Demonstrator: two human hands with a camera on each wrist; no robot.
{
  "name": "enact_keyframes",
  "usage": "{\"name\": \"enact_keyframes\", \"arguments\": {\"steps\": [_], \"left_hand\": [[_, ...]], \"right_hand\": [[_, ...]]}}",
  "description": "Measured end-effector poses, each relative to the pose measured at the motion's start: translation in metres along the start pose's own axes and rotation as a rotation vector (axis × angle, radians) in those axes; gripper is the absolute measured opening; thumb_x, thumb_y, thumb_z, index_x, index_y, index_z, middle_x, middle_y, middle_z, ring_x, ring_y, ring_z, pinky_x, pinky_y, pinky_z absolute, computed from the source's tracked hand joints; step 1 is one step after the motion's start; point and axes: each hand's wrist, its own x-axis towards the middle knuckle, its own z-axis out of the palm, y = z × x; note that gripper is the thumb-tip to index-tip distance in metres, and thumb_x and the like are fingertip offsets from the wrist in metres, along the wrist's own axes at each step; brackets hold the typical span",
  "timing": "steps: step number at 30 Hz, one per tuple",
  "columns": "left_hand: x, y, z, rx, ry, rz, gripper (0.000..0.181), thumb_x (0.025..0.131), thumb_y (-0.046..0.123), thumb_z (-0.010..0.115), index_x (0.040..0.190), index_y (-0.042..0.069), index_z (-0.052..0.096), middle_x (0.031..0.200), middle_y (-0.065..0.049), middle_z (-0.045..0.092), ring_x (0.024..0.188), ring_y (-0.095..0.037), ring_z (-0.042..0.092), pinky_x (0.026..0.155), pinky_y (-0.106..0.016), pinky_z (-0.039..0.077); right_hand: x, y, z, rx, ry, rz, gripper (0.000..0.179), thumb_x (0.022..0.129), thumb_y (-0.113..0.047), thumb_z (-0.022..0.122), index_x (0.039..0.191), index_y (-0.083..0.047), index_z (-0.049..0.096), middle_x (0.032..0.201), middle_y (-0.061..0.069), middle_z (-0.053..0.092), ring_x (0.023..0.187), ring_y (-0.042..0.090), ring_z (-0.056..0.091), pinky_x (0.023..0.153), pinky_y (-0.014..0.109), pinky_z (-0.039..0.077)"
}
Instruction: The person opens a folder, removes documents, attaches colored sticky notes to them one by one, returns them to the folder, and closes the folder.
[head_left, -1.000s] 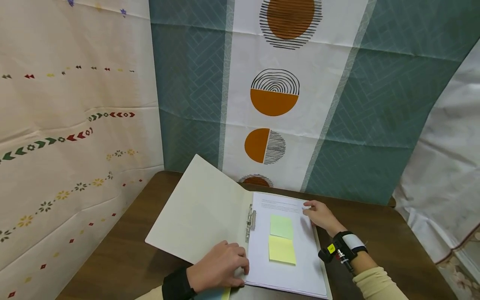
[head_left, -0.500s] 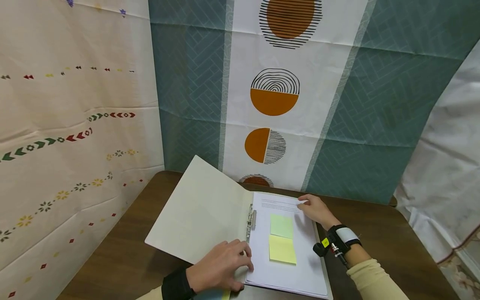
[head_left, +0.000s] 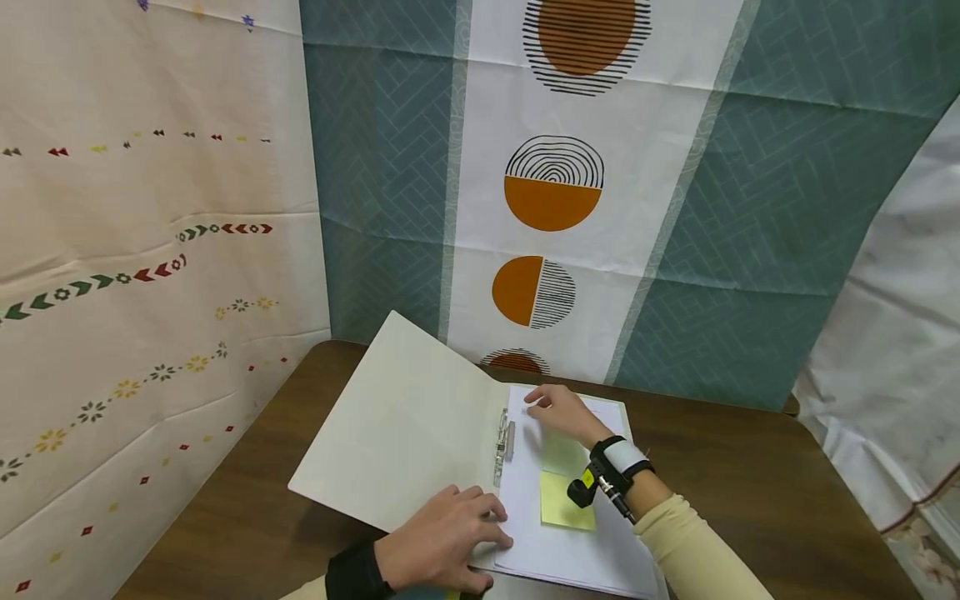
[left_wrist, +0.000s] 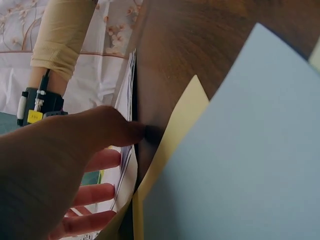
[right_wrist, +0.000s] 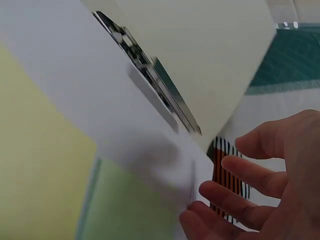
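A cream folder (head_left: pixel 405 417) lies open on the table, with a metal clip (head_left: pixel 502 446) along its spine. White printed sheets (head_left: pixel 600 558) fill its right side, bearing a green sticky note (head_left: pixel 558 452) and a yellow sticky note (head_left: pixel 558 502). My left hand (head_left: pixel 446 542) rests at the lower left corner of the sheets, fingertips on the page and thumb by the near edge. Over the top of the page is my right hand (head_left: pixel 566 412), fingers loosely bent with nothing between them. In the right wrist view its fingertips (right_wrist: pixel 207 190) are near the page's top edge.
Blue paper (left_wrist: pixel 250 140) and yellow paper (left_wrist: pixel 185 112) lie under my left wrist at the table's front. The brown table (head_left: pixel 720 467) ends against a patterned curtain (head_left: pixel 390 167) at the back, with a cream cloth (head_left: pixel 150 292) on the left.
My right hand has moved left from the page's upper right edge across its top toward the clip side. The left fingertips have shifted slightly right onto the page.
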Motion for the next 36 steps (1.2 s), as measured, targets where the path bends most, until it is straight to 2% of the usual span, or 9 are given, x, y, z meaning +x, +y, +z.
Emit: {"name": "enact_keyframes", "arguments": {"steps": [6, 10, 11, 15, 21, 23, 27, 32, 36], "left_hand": [[0.001, -0.001, 0.002, 0.000, -0.002, 0.001, 0.025, 0.098, 0.046, 0.086, 0.122, 0.040, 0.087, 0.129, 0.015, 0.078, 0.116, -0.004, 0.068, 0.087, -0.018, 0.049], [0.002, -0.002, 0.002, 0.002, 0.018, 0.013, 0.023, 0.098, 0.043, 0.086, 0.121, 0.040, 0.088, 0.127, 0.014, 0.079, 0.115, -0.005, 0.068, 0.086, -0.018, 0.049], [0.002, -0.002, 0.002, 0.003, 0.025, 0.018, 0.023, 0.098, 0.042, 0.086, 0.120, 0.040, 0.088, 0.127, 0.014, 0.079, 0.115, -0.005, 0.069, 0.086, -0.017, 0.049], [0.002, -0.002, 0.002, 0.003, 0.035, 0.027, 0.022, 0.099, 0.040, 0.085, 0.121, 0.039, 0.088, 0.127, 0.013, 0.079, 0.115, -0.005, 0.069, 0.086, -0.018, 0.050], [0.003, -0.001, 0.002, -0.010, 0.024, 0.016, 0.021, 0.099, 0.040, 0.085, 0.120, 0.039, 0.088, 0.126, 0.013, 0.080, 0.115, -0.006, 0.068, 0.087, -0.019, 0.051], [0.003, -0.001, 0.001, -0.012, 0.022, 0.014, 0.021, 0.099, 0.040, 0.085, 0.120, 0.039, 0.088, 0.126, 0.013, 0.080, 0.115, -0.006, 0.068, 0.087, -0.019, 0.051], [0.004, -0.001, 0.001, -0.024, 0.012, 0.007, 0.021, 0.100, 0.040, 0.084, 0.120, 0.038, 0.088, 0.126, 0.013, 0.080, 0.115, -0.006, 0.068, 0.087, -0.019, 0.051], [0.004, 0.000, 0.002, -0.024, 0.001, 0.002, 0.020, 0.100, 0.041, 0.084, 0.120, 0.038, 0.088, 0.126, 0.013, 0.080, 0.114, -0.006, 0.068, 0.087, -0.018, 0.051], [0.004, 0.000, 0.002, -0.019, 0.000, -0.003, 0.020, 0.099, 0.041, 0.084, 0.119, 0.039, 0.088, 0.126, 0.013, 0.080, 0.113, -0.005, 0.068, 0.086, -0.018, 0.051]], "right_hand": [[0.007, -0.015, 0.022, -0.016, -0.003, -0.015, 0.036, 0.105, -0.017, 0.067, 0.135, -0.001, 0.077, 0.122, 0.020, 0.077, 0.104, 0.027, 0.070, 0.085, 0.037, 0.057], [0.009, -0.015, 0.032, -0.027, -0.024, -0.044, 0.041, 0.103, -0.017, 0.066, 0.138, 0.002, 0.076, 0.121, 0.020, 0.079, 0.098, 0.023, 0.071, 0.079, 0.034, 0.057], [0.012, -0.009, 0.036, -0.039, -0.018, -0.073, 0.042, 0.103, -0.018, 0.064, 0.137, 0.002, 0.077, 0.118, 0.020, 0.080, 0.095, 0.022, 0.070, 0.077, 0.033, 0.056], [0.025, 0.011, 0.049, -0.056, 0.017, -0.094, 0.045, 0.099, -0.021, 0.064, 0.134, 0.001, 0.079, 0.113, 0.015, 0.081, 0.088, 0.017, 0.066, 0.072, 0.029, 0.053], [0.043, 0.033, 0.060, -0.036, 0.016, -0.049, 0.044, 0.099, -0.025, 0.068, 0.136, -0.006, 0.081, 0.115, 0.008, 0.081, 0.090, 0.015, 0.066, 0.070, 0.027, 0.053], [0.040, 0.029, 0.057, -0.024, 0.006, -0.037, 0.043, 0.098, -0.024, 0.068, 0.136, -0.006, 0.080, 0.115, 0.008, 0.082, 0.092, 0.016, 0.068, 0.071, 0.028, 0.054], [0.021, 0.004, 0.043, 0.010, -0.006, -0.026, 0.042, 0.100, -0.020, 0.069, 0.137, -0.002, 0.079, 0.118, 0.014, 0.081, 0.100, 0.022, 0.072, 0.075, 0.031, 0.057], [0.002, -0.015, 0.036, 0.003, 0.039, -0.067, 0.036, 0.106, -0.020, 0.070, 0.136, -0.002, 0.079, 0.122, 0.016, 0.082, 0.111, 0.029, 0.075, 0.084, 0.038, 0.062], [-0.012, -0.035, 0.033, 0.008, 0.099, -0.090, 0.023, 0.105, -0.017, 0.077, 0.124, -0.006, 0.085, 0.119, 0.010, 0.086, 0.116, 0.031, 0.078, 0.094, 0.047, 0.064]]}}
